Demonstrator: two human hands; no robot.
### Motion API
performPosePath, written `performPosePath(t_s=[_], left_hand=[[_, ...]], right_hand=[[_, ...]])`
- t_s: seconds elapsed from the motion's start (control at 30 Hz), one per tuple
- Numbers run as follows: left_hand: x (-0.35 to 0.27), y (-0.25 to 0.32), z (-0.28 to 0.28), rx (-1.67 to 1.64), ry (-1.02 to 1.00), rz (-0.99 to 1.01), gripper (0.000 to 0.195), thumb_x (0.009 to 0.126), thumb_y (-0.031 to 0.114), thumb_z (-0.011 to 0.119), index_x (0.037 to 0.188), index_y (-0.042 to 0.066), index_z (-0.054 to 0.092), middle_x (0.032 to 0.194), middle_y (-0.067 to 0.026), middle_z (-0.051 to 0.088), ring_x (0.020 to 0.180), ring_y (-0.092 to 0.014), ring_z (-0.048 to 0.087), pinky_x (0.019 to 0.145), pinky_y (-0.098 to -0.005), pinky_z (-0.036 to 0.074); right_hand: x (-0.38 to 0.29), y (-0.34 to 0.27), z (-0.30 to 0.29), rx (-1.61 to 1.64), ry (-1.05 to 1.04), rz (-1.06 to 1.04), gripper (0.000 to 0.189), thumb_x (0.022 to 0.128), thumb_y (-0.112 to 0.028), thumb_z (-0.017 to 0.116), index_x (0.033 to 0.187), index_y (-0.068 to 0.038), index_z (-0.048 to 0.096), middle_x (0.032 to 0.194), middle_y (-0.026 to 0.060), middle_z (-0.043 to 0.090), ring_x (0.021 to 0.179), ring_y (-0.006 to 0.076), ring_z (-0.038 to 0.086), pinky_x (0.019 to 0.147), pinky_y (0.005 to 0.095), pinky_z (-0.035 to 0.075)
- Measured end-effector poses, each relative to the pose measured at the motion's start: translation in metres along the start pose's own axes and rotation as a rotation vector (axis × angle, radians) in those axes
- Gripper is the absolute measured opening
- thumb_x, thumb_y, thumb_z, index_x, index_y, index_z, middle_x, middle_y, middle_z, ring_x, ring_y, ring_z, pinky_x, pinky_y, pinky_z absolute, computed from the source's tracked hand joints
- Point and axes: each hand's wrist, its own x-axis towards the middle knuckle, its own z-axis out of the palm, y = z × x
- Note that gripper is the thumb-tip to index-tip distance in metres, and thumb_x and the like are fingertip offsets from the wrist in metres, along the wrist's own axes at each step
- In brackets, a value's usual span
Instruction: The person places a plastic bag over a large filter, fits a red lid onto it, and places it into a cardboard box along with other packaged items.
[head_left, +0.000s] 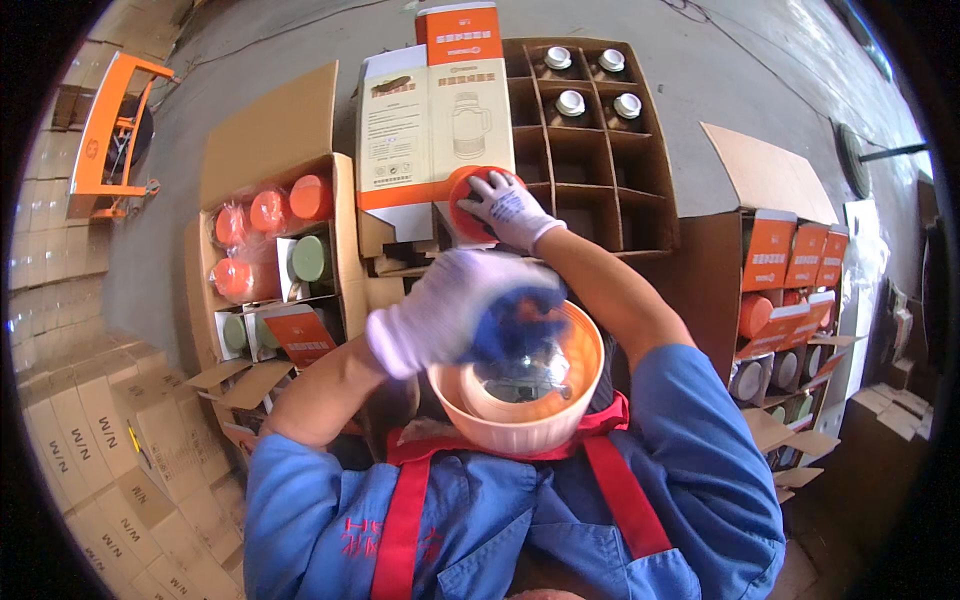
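My left hand, in a pale knit glove and blurred, holds what looks like a bunched blue cloth over a shiny, mirror-like round surface. That surface sits inside a ribbed white tub with an orange interior, held close against my body. My right hand, also gloved, grips a round orange lid or cap from above, fingers curled over it. This lid lies at the lower edge of a flattened printed carton picturing a handled jug. What is under the lid is hidden.
Ahead stands a divided cardboard box with several white-capped bottles. At left, an open carton holds orange- and green-lidded containers; another open carton with orange boxes is at right. Stacked cartons and an orange metal frame stand farther left.
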Motion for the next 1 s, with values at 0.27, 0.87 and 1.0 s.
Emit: performPosePath(t_s=[0.27, 0.87, 1.0], left_hand=[[0.022, -0.052, 0.006, 0.421, 0.533, 0.252, 0.038, 0.086, 0.015, 0.061, 0.123, 0.01, 0.058, 0.132, -0.0127, 0.053, 0.124, -0.032, 0.048, 0.111, -0.0479, 0.029], [-0.026, 0.117, -0.001, 0.631, 0.478, 0.586, 0.047, 0.08, 0.027, 0.067, 0.124, 0.014, 0.059, 0.145, -0.014, 0.037, 0.136, -0.04, 0.031, 0.113, -0.0558, 0.019], [-0.054, 0.088, -0.034, 1.081, 0.519, 0.508, 0.047, 0.082, 0.027, 0.065, 0.128, 0.021, 0.058, 0.149, -0.0145, 0.031, 0.137, -0.042, 0.027, 0.112, -0.057, 0.019]], right_hand=[[-0.021, -0.003, -0.116, 1.511, 0.681, 0.437, 0.036, 0.093, -0.015, 0.055, 0.127, -0.004, 0.049, 0.115, 0.0147, 0.061, 0.096, 0.019, 0.062, 0.083, 0.0325, 0.051], [-0.128, -0.058, -0.222, 1.521, 1.022, 0.199, 0.047, 0.096, -0.017, 0.053, 0.139, -0.004, 0.039, 0.137, 0.0114, 0.047, 0.125, 0.0218, 0.047, 0.107, 0.0378, 0.039], [-0.145, -0.06, -0.272, 1.485, 0.609, 0.176, 0.046, 0.093, -0.014, 0.056, 0.135, -0.005, 0.043, 0.133, 0.0113, 0.052, 0.12, 0.0216, 0.051, 0.102, 0.0362, 0.043]])
